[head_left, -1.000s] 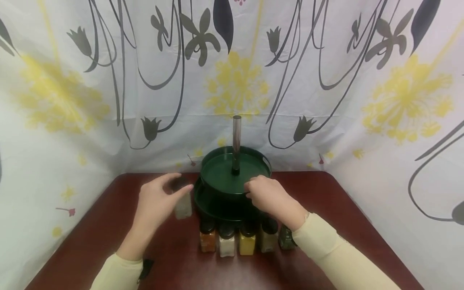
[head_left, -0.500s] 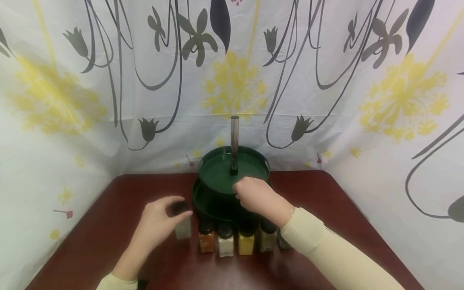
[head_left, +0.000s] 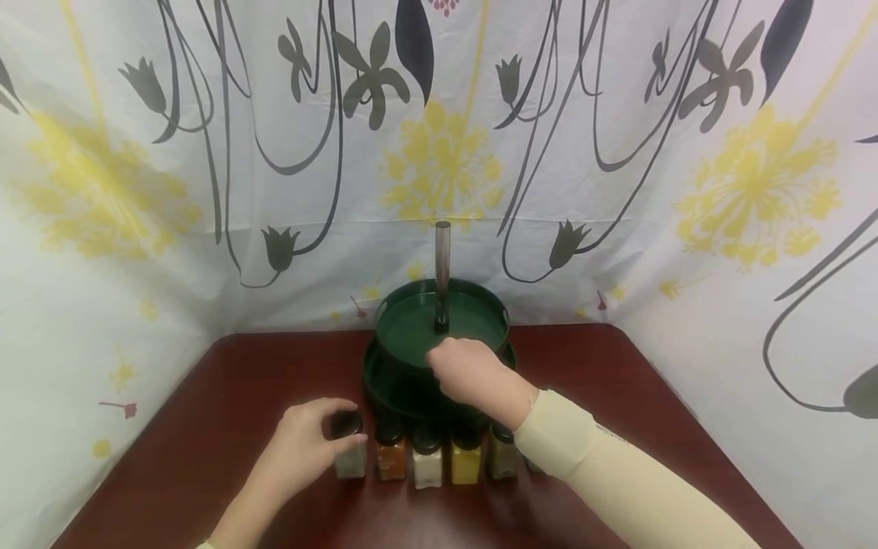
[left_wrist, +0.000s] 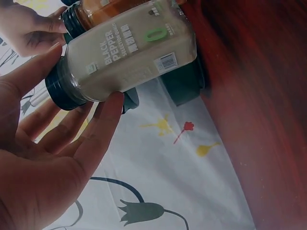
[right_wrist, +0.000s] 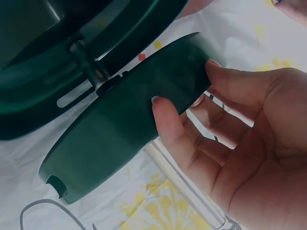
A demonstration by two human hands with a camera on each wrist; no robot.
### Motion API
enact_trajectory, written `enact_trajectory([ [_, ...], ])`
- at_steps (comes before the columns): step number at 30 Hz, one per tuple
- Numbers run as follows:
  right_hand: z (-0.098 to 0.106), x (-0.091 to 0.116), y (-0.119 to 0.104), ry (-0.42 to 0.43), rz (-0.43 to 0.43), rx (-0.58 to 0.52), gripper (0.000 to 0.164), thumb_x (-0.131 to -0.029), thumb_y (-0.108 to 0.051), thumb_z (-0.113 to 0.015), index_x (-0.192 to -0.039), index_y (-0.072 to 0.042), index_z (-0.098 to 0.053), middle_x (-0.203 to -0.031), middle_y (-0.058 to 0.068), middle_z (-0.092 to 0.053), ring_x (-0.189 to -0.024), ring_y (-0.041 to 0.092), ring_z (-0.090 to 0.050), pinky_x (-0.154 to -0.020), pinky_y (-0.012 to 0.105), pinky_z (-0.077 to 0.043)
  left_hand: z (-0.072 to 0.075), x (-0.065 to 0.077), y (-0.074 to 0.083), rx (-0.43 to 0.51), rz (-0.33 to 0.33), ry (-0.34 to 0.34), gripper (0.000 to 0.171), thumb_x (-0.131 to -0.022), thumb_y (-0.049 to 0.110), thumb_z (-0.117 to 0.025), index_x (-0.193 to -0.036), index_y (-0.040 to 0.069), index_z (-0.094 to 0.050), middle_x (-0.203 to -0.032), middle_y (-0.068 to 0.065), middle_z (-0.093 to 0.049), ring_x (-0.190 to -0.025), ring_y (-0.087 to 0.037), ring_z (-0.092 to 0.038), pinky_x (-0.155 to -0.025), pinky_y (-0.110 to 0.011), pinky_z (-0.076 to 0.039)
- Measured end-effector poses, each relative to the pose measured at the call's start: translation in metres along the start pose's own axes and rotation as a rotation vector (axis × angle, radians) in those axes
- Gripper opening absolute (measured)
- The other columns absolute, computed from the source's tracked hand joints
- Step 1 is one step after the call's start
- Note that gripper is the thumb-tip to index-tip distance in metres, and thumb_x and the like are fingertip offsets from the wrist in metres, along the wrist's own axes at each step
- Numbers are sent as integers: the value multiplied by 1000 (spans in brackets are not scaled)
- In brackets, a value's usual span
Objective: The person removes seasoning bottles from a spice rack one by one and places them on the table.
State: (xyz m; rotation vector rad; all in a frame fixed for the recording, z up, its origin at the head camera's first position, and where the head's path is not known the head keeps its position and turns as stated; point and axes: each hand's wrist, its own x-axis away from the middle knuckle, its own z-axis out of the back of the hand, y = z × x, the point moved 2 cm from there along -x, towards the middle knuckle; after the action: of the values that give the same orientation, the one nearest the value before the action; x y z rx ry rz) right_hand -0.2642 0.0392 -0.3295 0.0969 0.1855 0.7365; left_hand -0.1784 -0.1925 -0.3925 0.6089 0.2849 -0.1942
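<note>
My left hand holds a black pepper jar by its dark lid, thumb on one side and fingers on the other. In the head view this pepper jar stands upright at the left end of a row of spice jars. My right hand grips the near rim of the upper green tray of a two-tier stand. In the right wrist view, fingertips touch the outer wall of that upper tray, while other fingers reach behind its rim. Below it sits the wider lower tray.
Beside the pepper jar stand an orange spice jar, a white one, a yellow one and a brownish one; the right sleeve partly hides another. A metal post rises from the stand. A patterned curtain surrounds the dark red table.
My left hand has brought the pepper jar down and nearer to me, level with the row. My right hand has moved left along the upper tray's rim.
</note>
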Motion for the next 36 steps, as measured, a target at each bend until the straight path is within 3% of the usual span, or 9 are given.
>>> enact_trajectory([
  [10,0,-11,-10,18,20,69,16,-85,-10,-64,-71,-19,-61,-69,-1,-61,-56,14,-54,-47,34,-50,-9,0,-2,6,4,-30,33,-71,34,-84,-100,29,-70,-99,14,-67,-98,-10,-61,-84,-40,-52],
  [17,-5,-5,-13,0,-11,86,4,-86,-17,-67,-86,-17,-63,-79,0,-62,-64,16,-58,-50,36,-51,-15,1,-1,13,11,-57,36,-70,33,-85,-102,24,-71,-101,12,-68,-101,-13,-61,-85,-42,-52],
  [21,-6,1,-14,-9,-36,70,14,-89,-28,-68,-92,-15,-63,-82,1,-60,-70,17,-59,-54,36,-53,-15,1,-1,30,26,-71,35,-70,32,-85,-101,27,-70,-101,12,-67,-103,-14,-61,-87,-43,-51],
  [26,-3,11,-14,-30,-60,46,27,-89,-34,-68,-105,-13,-64,-91,3,-58,-80,18,-57,-62,33,-55,-13,-1,1,14,-5,-72,35,-70,29,-85,-101,26,-70,-102,10,-67,-104,-16,-60,-88,-43,-50],
  [36,17,29,2,48,-95,-31,38,-90,-38,-66,-117,-11,-63,-99,4,-55,-85,17,-50,-64,30,-50,0,-12,4,23,1,-72,29,-78,35,-79,-102,23,-69,-98,7,-67,-92,-13,-62,-77,-37,-52],
])
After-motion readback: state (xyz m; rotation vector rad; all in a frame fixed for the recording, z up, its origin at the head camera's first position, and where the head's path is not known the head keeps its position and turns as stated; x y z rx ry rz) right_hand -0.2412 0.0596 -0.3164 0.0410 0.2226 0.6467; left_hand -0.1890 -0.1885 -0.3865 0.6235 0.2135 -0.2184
